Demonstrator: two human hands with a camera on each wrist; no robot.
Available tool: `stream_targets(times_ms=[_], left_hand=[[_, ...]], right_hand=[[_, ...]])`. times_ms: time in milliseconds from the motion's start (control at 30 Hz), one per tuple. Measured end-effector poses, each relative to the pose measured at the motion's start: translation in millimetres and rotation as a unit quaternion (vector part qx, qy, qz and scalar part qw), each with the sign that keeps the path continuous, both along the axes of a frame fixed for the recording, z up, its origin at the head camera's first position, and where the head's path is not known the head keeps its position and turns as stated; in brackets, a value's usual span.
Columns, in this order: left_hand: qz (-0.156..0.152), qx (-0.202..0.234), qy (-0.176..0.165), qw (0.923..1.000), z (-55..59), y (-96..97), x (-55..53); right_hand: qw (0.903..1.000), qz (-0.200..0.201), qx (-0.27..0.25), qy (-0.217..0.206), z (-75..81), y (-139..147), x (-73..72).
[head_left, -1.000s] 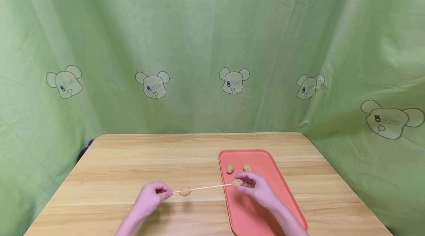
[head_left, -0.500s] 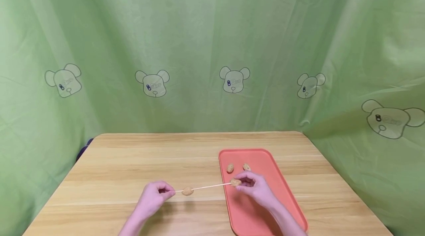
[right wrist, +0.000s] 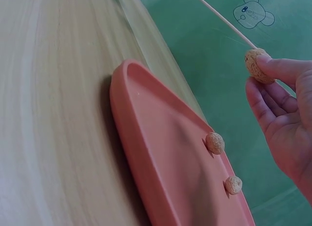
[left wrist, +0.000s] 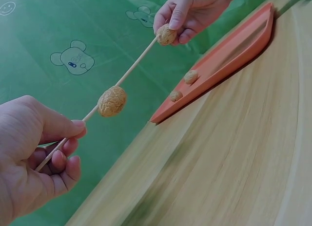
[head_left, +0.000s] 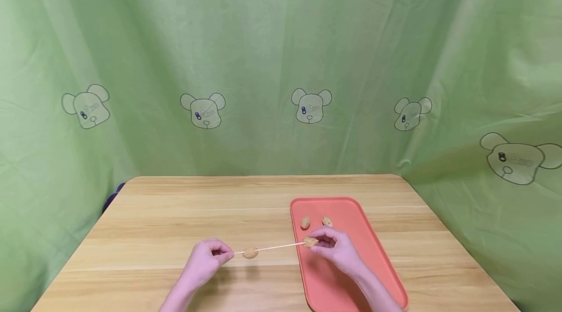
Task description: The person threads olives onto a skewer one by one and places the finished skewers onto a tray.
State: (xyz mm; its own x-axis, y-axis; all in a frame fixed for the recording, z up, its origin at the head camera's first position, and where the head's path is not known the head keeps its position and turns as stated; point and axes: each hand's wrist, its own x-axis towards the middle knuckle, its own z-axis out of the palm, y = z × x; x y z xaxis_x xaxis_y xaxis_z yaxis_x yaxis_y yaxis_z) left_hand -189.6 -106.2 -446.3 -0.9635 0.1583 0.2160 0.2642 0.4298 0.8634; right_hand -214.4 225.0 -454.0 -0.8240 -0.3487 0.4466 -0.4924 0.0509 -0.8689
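A thin wooden skewer [head_left: 281,246] spans the gap between my hands above the table. My left hand [head_left: 206,262] pinches it near one end with thumb and fingers. Just past those fingertips, a wrinkled tan ball [left wrist: 112,101] is threaded on the skewer. My right hand [head_left: 338,249] pinches another wrinkled tan ball [right wrist: 257,66] between thumb and fingers, and the skewer's other end runs into that ball. Whether the tip comes out the far side is hidden by the fingers. Two similar loose balls, a left one [head_left: 305,223] and a right one [head_left: 327,222], lie on the tray.
The pink-red rectangular tray [head_left: 353,265] lies under my right hand on the wooden table [head_left: 184,209]. Its raised rim stands near the skewer. A green curtain [head_left: 254,48] with printed bear heads hangs around the table's back and sides.
My left hand has shifted slightly right with the skewer and its threaded ball. The ball in my right hand has moved slightly left. Both loose balls stay on the tray.
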Motion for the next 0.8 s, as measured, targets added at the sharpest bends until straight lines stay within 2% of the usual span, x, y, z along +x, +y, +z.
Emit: stream_targets(times_ms=[467,633,733,800], left_hand=[[0.001,0.017,-0.006,0.9998,-0.4,2.3,-1.8],[0.003,0.019,-0.007,0.9998,-1.1,1.8,-2.5],[0.008,0.024,-0.015,0.9996,-1.3,1.5,-2.5],[0.011,0.028,-0.02,0.9993,-1.7,1.0,-2.8]], right_hand=[[1.0,0.001,-0.004,-0.001,0.8,-6.0,-0.7],[0.9997,-0.017,0.015,-0.006,0.9,-7.5,0.7],[0.9991,-0.032,0.018,-0.023,0.0,-8.4,3.0],[0.9982,-0.032,0.004,-0.051,-1.3,-8.6,4.7]])
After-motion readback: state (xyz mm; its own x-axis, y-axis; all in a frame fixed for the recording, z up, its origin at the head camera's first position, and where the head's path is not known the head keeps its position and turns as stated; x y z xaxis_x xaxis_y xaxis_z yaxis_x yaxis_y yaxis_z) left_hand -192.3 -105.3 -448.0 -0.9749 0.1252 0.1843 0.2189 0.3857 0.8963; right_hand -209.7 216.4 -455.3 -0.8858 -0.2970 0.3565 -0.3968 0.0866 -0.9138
